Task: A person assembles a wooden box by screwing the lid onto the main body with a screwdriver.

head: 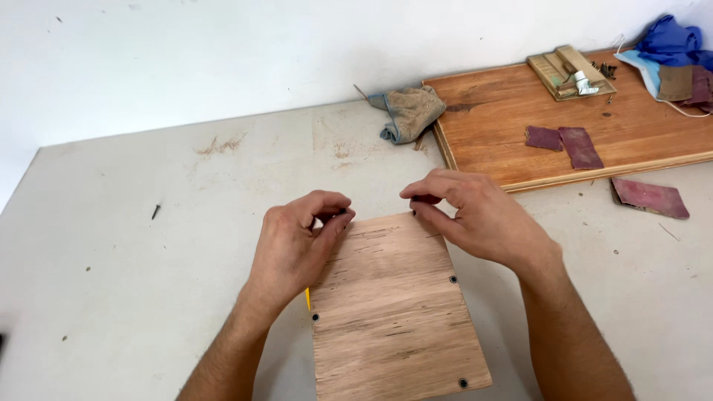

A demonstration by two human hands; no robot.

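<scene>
A small plywood panel (397, 312) with dark screw holes near its edges lies flat on the grey table (134, 245) in front of me. My left hand (293, 249) rests on the panel's far left corner, fingers curled and pinched together. My right hand (475, 215) sits at the far right corner, fingertips pinched on something small and dark that I cannot make out. A thin yellow sliver (307, 298) shows at the panel's left edge, under my left wrist.
A larger wooden board (520, 141) lies at the back right with reddish sandpaper pieces (566, 143), a small wooden block assembly (570, 72) and blue cloth (672, 41). A dirty rag (408, 111) sits by the wall. Another sandpaper piece (650, 197) lies on the table.
</scene>
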